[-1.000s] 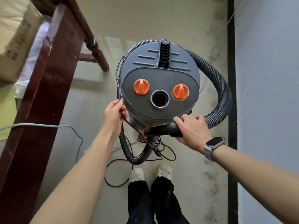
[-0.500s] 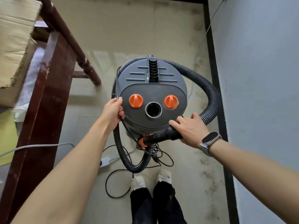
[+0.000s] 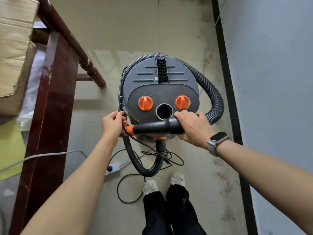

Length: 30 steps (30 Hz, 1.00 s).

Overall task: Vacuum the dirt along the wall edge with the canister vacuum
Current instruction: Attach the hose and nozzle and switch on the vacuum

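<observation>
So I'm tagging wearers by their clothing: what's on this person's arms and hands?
Both forearms are bare, with no sleeves in view and no gloves. The left hand wears nothing: no ring, band or watch shows. The right hand is bare too, but its wrist carries a smartwatch with a dark rounded-rectangle face and pale grey strap. No markings are visible on either arm.

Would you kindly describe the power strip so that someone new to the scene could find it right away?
Start at the grey canister vacuum in the middle of the floor, then drop to the loop of black hose below it. Just left of that loop lies the power strip, flat on the floor near the left forearm. It is the only pale, boxy thing among the thin dark cords there.
</observation>
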Each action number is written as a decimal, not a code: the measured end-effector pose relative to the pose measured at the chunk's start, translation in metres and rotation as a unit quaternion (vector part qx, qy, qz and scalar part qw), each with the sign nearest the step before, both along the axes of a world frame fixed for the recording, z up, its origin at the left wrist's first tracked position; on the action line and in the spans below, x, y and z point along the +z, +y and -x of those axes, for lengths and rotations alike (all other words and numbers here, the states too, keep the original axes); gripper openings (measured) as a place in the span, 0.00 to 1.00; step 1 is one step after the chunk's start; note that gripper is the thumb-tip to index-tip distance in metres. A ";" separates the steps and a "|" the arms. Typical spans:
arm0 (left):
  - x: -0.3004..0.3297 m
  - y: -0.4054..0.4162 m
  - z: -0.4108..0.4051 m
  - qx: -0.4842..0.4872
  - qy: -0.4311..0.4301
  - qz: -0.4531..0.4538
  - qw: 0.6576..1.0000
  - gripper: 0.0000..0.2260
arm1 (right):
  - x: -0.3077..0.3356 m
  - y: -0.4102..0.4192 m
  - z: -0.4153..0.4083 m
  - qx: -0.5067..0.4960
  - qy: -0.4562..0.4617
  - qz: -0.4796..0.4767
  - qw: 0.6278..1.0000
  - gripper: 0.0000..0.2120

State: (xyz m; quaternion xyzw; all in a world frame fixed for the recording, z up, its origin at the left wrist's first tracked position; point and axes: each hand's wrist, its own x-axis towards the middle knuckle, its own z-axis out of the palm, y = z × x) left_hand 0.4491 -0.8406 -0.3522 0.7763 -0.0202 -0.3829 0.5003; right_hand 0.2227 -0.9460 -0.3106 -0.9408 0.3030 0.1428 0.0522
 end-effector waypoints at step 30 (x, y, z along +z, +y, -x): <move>0.032 -0.109 -0.040 0.137 0.068 -0.037 0.988 0.11 | 0.090 -0.188 0.040 0.348 0.059 0.238 0.905 0.24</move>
